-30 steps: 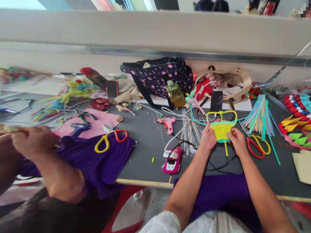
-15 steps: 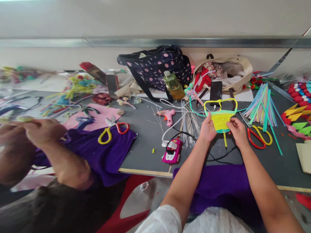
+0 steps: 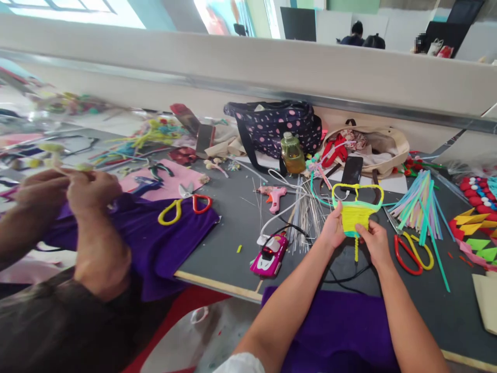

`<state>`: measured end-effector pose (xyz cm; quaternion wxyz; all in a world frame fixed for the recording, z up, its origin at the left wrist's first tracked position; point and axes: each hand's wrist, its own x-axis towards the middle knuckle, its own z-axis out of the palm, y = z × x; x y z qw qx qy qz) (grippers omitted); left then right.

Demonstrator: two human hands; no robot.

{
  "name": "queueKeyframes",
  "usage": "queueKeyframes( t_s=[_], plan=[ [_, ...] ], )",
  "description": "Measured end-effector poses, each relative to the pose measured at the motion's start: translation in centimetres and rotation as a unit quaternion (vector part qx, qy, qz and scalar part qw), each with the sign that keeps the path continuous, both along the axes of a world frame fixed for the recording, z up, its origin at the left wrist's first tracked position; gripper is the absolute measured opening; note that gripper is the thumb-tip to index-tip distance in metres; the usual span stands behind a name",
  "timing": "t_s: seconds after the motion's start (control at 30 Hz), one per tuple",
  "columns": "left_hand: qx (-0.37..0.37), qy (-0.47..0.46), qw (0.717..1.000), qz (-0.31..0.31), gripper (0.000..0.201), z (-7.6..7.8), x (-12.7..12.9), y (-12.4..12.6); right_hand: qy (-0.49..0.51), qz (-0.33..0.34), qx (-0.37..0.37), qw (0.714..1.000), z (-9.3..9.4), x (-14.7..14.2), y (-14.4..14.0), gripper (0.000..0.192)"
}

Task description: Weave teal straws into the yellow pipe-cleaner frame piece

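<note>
Both my hands hold a small woven pipe-cleaner piece (image 3: pixel 355 215), yellow with a teal lower band and a looped yellow-and-teal rim above. My left hand (image 3: pixel 333 230) grips its left side with the thumb up along the edge. My right hand (image 3: pixel 373 241) pinches the lower right part, near a short yellow stem hanging below. The piece is held just above the dark grey table (image 3: pixel 233 228).
Red-and-yellow scissors (image 3: pixel 413 251) lie right of my hands, pastel pipe cleaners (image 3: pixel 417 204) beyond them. A pink toy car (image 3: pixel 268 257), pink glue gun (image 3: pixel 275 196), thin wires (image 3: pixel 306 215), a phone (image 3: pixel 351 170), a bottle (image 3: pixel 292 153) and bags sit around. A co-worker's hands (image 3: pixel 70 189) work at left over purple cloth (image 3: pixel 163 238).
The view has tilted and shifted. My right hand has slid lower on the woven piece, and the co-worker's hands have moved slightly right.
</note>
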<state>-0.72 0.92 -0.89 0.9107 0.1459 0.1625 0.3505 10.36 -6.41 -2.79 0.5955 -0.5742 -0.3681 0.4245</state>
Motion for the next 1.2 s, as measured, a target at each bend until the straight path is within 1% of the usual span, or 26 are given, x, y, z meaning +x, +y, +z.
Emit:
queueKeyframes(
  t_s=[0.13,0.23,0.33,0.47,0.53,0.6,0.67,0.7,0.73,0.8,0.9,0.97,1.0,1.03,1.1,1.17,1.2],
  plan=[
    [0.002,0.005,1.000,-0.009,0.055,-0.1,-0.2,0.2,0.023,0.003,-0.002,1.000,0.1,-0.2,0.1,0.035],
    [-0.001,0.014,1.000,0.006,0.055,-0.2,-0.2,0.3,0.028,0.012,-0.007,0.999,0.4,-0.3,0.1,0.036],
    [-0.004,0.019,1.000,0.015,0.054,-0.4,-0.2,0.2,0.021,0.001,-0.013,1.000,0.5,-0.4,0.1,0.038],
    [-0.008,0.012,1.000,0.008,0.052,-0.4,-0.2,0.2,0.006,-0.011,-0.015,1.000,0.7,-0.5,0.0,0.039],
    [-0.013,0.015,1.000,0.008,0.048,-0.3,-0.3,0.3,0.007,0.004,-0.023,1.000,0.9,-0.6,0.0,0.040],
    [-0.025,0.022,0.999,0.017,0.043,-0.3,-0.4,0.6,-0.001,0.037,-0.033,0.999,1.1,-0.6,-0.1,0.040],
    [-0.048,0.032,0.998,0.025,0.039,-0.5,-0.5,0.9,-0.041,0.055,-0.029,0.997,1.4,-0.5,-0.2,0.036],
    [-0.057,0.038,0.997,0.033,0.039,-0.6,-0.5,1.0,-0.072,0.050,-0.021,0.996,1.5,-0.3,-0.3,0.035],
    [-0.064,0.043,0.996,0.035,0.038,-0.8,-0.5,1.1,-0.102,0.032,-0.012,0.994,1.6,-0.1,-0.3,0.035],
    [-0.071,0.050,0.996,0.036,0.037,-1.0,-0.4,1.1,-0.134,-0.031,-0.001,0.990,1.8,0.9,-0.3,0.035],
    [-0.060,0.048,0.997,0.019,0.039,-0.9,-0.5,0.9,-0.101,-0.156,0.006,0.983,2.2,3.4,-0.5,0.037],
    [-0.053,0.029,0.998,-0.008,0.044,-0.5,-0.6,0.8,-0.101,-0.225,0.015,0.969,2.5,5.8,-1.0,0.039],
    [-0.054,0.012,0.998,-0.019,0.048,-0.3,-0.7,0.8,-0.127,-0.251,0.015,0.959,2.7,7.2,-1.4,0.039],
    [-0.054,-0.006,0.998,-0.026,0.052,-0.1,-0.8,0.7,-0.176,-0.285,0.015,0.942,2.8,8.6,-1.8,0.039],
    [-0.056,-0.037,0.997,-0.030,0.058,0.2,-1.0,0.8,-0.313,-0.326,-0.005,0.892,3.1,11.1,-2.7,0.036],
    [-0.054,-0.055,0.997,-0.029,0.060,0.5,-1.1,0.8,-0.403,-0.345,-0.053,0.846,3.2,13.1,-3.4,0.034],
    [-0.053,-0.064,0.996,-0.031,0.061,0.6,-1.2,0.8,-0.436,-0.339,-0.086,0.829,3.2,13.8,-3.5,0.033]
  ],
)
